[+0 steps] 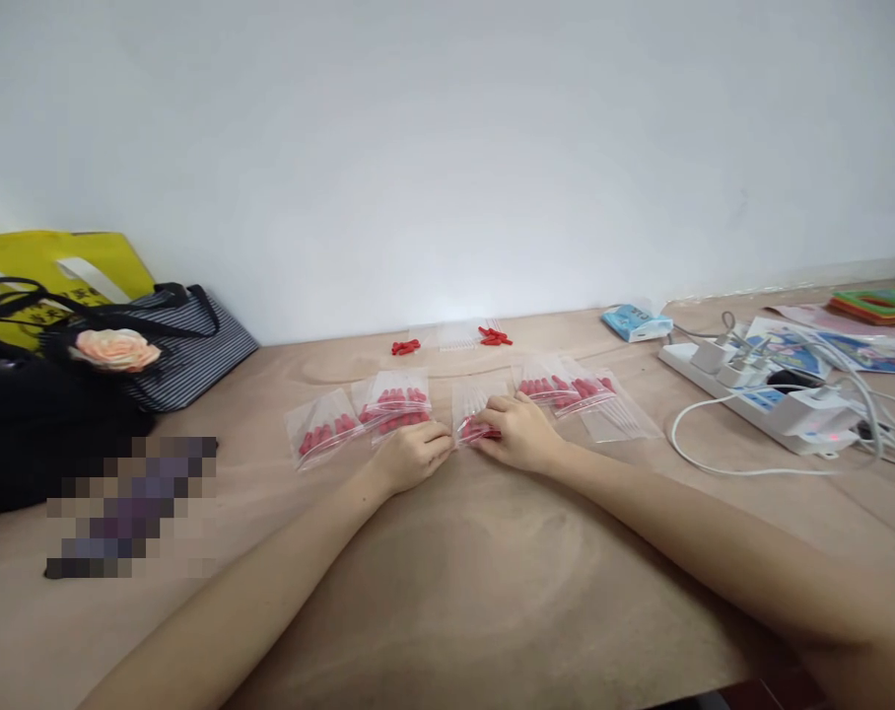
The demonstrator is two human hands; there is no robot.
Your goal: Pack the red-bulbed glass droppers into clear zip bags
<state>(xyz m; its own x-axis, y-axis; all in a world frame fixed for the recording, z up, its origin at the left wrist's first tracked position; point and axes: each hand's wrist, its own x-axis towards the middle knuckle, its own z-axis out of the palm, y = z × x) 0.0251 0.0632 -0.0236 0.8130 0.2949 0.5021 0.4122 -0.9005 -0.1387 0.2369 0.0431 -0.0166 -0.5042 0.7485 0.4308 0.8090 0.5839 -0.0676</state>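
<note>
In the middle of the table lies a clear zip bag (471,396) with small red stick-like pieces near its opening edge. My right hand (521,434) lies over its right side, fingers curled and pressed on the bag and the red pieces, which it partly hides. At the bag's lower left corner, my left hand (414,456) is closed, with thumb and fingertips pinched at the edge. More filled zip bags lie beside the hands: one at far left (325,426), overlapping ones just left (399,394), and others to the right (558,385).
Two small piles of red pieces, left (406,347) and right (496,336), lie near the wall. A white power strip (758,404) with cables and a blue packet (636,322) are at right. Striped (188,345) and yellow (63,261) bags stand left, behind a blurred dark object (137,508).
</note>
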